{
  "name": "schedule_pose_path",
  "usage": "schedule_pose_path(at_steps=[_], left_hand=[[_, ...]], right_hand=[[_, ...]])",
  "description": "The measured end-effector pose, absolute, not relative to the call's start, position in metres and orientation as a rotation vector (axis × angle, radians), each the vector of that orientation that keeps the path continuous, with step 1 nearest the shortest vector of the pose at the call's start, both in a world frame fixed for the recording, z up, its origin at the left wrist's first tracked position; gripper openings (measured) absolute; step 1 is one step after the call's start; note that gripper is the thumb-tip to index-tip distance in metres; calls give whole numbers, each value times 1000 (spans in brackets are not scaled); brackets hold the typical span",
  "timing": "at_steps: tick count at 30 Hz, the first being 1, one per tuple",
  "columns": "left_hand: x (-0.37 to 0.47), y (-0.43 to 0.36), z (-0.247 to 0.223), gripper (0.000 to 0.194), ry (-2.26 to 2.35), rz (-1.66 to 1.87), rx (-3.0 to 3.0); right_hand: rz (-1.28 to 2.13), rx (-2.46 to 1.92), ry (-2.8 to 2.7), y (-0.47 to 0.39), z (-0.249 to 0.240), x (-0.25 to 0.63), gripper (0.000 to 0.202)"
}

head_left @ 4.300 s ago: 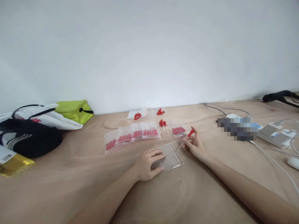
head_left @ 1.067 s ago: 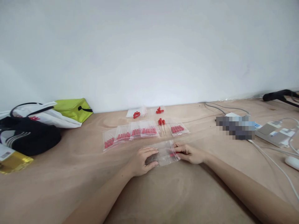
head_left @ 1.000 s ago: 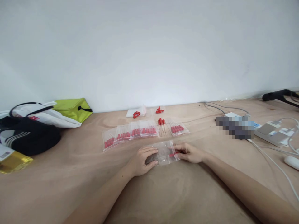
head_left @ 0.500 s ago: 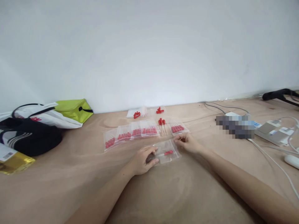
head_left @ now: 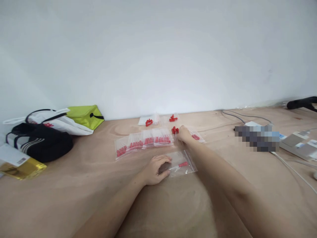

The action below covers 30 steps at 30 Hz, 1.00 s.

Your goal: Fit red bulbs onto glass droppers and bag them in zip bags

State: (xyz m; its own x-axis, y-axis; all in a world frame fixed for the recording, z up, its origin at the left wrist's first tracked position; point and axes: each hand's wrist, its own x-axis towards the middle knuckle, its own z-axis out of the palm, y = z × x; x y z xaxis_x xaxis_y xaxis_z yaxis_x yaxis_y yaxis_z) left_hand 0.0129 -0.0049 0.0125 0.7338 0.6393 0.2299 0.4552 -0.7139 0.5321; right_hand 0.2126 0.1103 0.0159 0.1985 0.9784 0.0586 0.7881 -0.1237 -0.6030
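A clear zip bag [head_left: 177, 170] lies flat before me with one red-bulbed dropper [head_left: 183, 164] inside. My left hand [head_left: 156, 170] grips its left end, thumb and fingers curved about the plastic. Farther off, my right hand [head_left: 185, 134] is bent down with closed fingers beside loose red-bulbed droppers [head_left: 175, 130]; its fingertips are hidden, so whether it holds one does not show. To the left stands a row of filled zip bags [head_left: 148, 140], each with several red bulbs. Another filled bag [head_left: 196, 136] is partly covered by my right wrist.
By the wall are a small stack of bags [head_left: 144, 120] and more red pieces [head_left: 173, 118]. At left sit a black bag [head_left: 47, 145], a lime-green bag [head_left: 85, 115] and a gold packet [head_left: 27, 168]. Cables and a power strip [head_left: 296, 145] lie to the right.
My right hand has left the right edge of the near zip bag and moved away from me to the loose droppers. My left hand stays on the bag. The view has shifted slightly.
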Motion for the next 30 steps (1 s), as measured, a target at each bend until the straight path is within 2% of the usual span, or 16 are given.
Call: schedule_pose_path(at_steps=[6, 13, 17, 23, 30], left_hand=[[12, -4, 10, 35, 830, 532, 2504], [13, -4, 13, 39, 886, 491, 2494], [13, -4, 14, 39, 916, 475, 2479], [13, -3, 13, 39, 922, 479, 2476], [12, -3, 12, 42, 925, 478, 2473]], right_hand=[[468, -1930, -1570, 103, 28, 220, 46], [642, -1308, -1243, 33, 9, 272, 63], [663, -1276, -1077, 0, -11, 281, 60], [726, -1222, -941, -2, -14, 269, 52], [1002, -1107, -805, -7, -11, 258, 44]])
